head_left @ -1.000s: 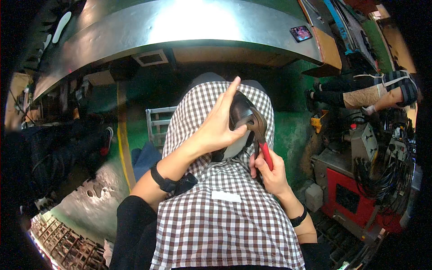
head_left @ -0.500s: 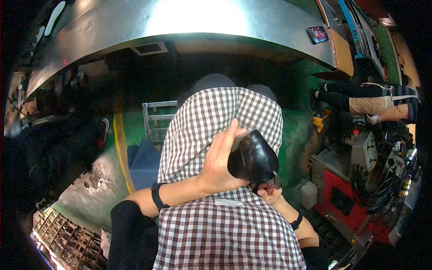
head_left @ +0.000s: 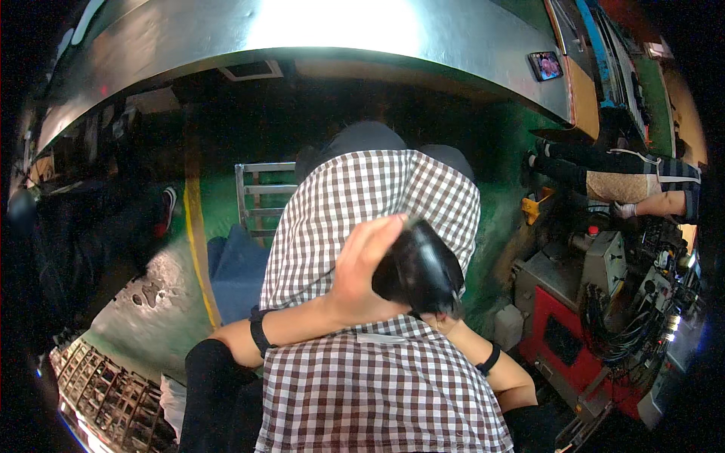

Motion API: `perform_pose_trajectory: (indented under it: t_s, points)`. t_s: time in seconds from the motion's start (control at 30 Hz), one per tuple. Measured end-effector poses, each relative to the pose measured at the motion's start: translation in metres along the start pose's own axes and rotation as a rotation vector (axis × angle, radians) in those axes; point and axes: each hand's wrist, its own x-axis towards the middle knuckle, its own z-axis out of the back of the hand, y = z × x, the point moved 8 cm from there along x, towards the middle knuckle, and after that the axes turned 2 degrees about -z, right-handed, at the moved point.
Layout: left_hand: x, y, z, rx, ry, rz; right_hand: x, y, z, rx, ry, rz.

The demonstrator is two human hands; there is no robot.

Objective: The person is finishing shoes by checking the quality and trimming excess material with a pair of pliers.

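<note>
Black and glossy, the shoe (head_left: pixel 418 266) sits over the checked apron (head_left: pixel 377 204) on the person's lap, in the single head view. The left hand (head_left: pixel 362 268) cups its near side, grip closed on it; the right hand (head_left: pixel 442 321) is tucked beneath, so I cannot tell its grip. The shoe looks formed and smooth, which suggests late handling work; what remains cannot be read. A red machine (head_left: pixel 563 343) stands right.
</note>
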Motion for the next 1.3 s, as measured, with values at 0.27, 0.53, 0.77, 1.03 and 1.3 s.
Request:
perform_pose_trajectory:
  t_s: [0.27, 0.53, 0.77, 1.03, 1.3]
  points:
    - [0.006, 0.01, 0.005, 0.022, 0.113, 0.115, 0.03, 0.105, 0.003, 0.384, 0.53, -0.315]
    - [0.009, 0.015, 0.004, 0.089, 0.144, 0.134, 0.036, 0.125, 0.01, 0.147, 0.468, -0.316]
    - [0.007, 0.019, 0.002, 0.112, 0.152, 0.198, 0.036, 0.127, 0.015, 0.163, 0.453, -0.295]
    - [0.008, 0.015, 0.002, 0.178, 0.175, 0.132, 0.038, 0.127, 0.006, 0.185, 0.384, -0.255]
    - [-0.005, 0.016, 0.007, 0.186, 0.157, 0.223, 0.033, 0.078, -0.001, -0.046, 0.155, -0.059]
